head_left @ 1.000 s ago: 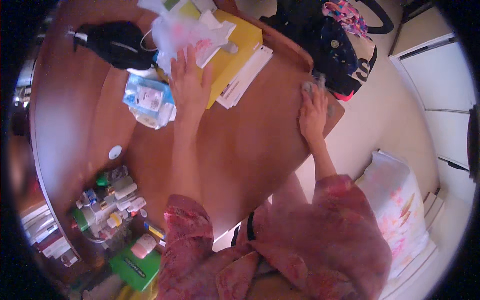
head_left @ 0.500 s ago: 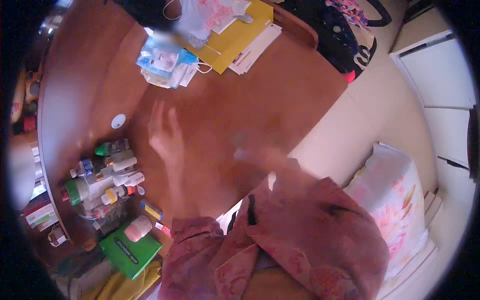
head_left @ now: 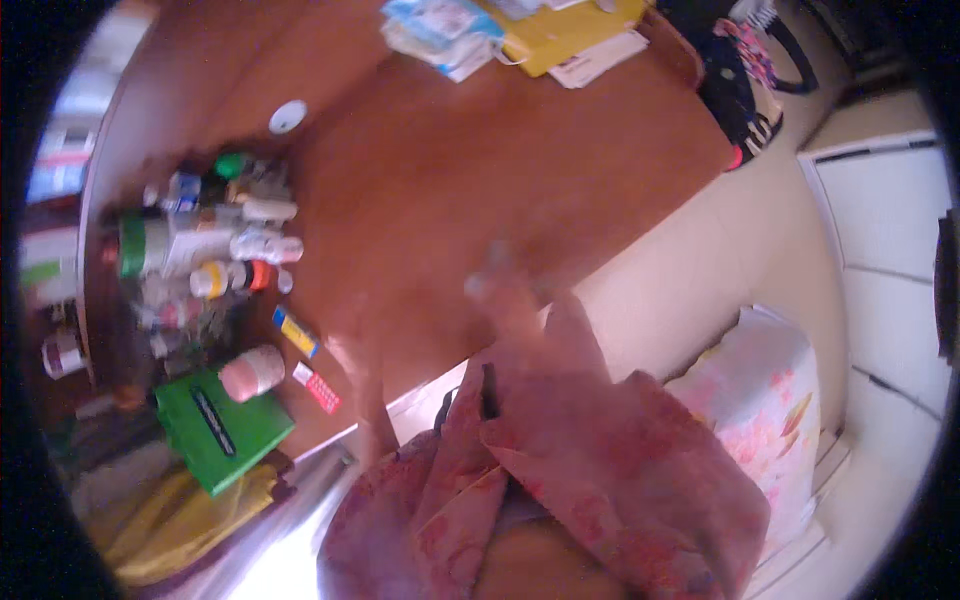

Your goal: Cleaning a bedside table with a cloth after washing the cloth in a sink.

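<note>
Left hand (head_left: 350, 352) has drawn back near the slim blue-and-yellow box (head_left: 296, 332), apparently leaving work to the right hand (head_left: 515, 305).
At its fingers, over the brown wooden table (head_left: 450, 150): a blurred greyish wad (head_left: 484, 278); I cannot tell either hand's grip.

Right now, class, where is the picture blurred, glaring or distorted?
Head view: the right hand and left hand are smeared, their finger outlines hard to make out; head view: white glare washes out the lower edge, left of the pink garment; head view: the white cabinet bows toward the rim, and the corners go black.
</note>
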A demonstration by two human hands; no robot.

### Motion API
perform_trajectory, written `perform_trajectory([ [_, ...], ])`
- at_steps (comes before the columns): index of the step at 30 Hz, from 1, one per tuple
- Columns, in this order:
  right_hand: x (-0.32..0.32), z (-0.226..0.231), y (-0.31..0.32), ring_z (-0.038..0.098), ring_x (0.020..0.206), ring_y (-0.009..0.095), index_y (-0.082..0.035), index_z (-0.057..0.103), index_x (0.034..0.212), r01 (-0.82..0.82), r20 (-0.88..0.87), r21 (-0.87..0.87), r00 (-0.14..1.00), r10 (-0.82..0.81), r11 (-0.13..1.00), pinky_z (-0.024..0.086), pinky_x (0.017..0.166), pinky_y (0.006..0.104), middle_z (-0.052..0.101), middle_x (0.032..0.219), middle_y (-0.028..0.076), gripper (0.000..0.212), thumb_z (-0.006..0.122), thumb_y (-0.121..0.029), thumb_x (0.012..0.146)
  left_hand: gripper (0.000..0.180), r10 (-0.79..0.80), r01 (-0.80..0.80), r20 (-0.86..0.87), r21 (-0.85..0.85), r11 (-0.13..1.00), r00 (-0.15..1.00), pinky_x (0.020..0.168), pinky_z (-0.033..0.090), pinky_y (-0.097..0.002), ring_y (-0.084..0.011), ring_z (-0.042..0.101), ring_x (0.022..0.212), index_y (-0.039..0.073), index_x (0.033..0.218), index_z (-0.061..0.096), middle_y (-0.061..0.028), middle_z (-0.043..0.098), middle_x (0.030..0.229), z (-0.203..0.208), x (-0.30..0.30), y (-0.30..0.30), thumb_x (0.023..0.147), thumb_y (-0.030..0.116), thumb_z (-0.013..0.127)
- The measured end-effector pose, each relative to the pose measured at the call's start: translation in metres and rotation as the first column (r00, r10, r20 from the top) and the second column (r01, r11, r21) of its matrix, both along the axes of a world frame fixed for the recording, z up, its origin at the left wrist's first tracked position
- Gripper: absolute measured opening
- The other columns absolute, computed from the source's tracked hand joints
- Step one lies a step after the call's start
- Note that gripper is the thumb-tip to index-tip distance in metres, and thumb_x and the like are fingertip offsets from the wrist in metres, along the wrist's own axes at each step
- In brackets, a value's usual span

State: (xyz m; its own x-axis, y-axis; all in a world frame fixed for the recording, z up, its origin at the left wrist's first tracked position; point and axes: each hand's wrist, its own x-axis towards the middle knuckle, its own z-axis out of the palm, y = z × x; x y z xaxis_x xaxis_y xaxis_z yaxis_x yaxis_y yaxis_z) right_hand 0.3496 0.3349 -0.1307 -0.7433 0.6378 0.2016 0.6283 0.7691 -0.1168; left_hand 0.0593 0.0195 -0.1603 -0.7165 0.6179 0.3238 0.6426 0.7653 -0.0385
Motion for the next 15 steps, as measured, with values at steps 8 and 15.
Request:
perform_trajectory([
  [8, 0.025, 0.027, 0.100, 0.052, 0.100, 0.028, -0.008, 0.056, 0.116, -0.110, -0.338, -0.062, 0.937, 0.083, 0.992, 0.040, 0.089, 0.0392, 0.054, 0.117, 0.014, 0.032, 0.043, -0.022, 0.091, 0.026, 0.082, -0.401, 0.570, 0.462, 0.791, 0.818, 0.083, 0.048, -0.0330, -0.0273, 0.064, 0.095, -0.002, 0.106, 0.063, -0.0186, 0.065, 0.101, 0.201, 0.082, 0.077, 0.083, 0.012, 0.062],
  [15, -0.062, -0.039, 0.167, 0.049, 0.106, 0.026, -0.014, 0.046, 0.126, 0.033, -0.675, -0.490, 0.618, -0.403, 0.871, 0.042, 0.087, 0.0382, 0.048, 0.125, 0.014, 0.040, 0.045, -0.015, 0.086, 0.033, 0.438, -0.632, 0.512, 0.303, 0.713, 0.739, 0.080, 0.050, -0.0339, -0.0251, 0.066, 0.091, 0.000, 0.106, 0.063, -0.0172, 0.066, 0.098, 0.162, 0.100, -0.028, 0.086, 0.025, 0.061],
])
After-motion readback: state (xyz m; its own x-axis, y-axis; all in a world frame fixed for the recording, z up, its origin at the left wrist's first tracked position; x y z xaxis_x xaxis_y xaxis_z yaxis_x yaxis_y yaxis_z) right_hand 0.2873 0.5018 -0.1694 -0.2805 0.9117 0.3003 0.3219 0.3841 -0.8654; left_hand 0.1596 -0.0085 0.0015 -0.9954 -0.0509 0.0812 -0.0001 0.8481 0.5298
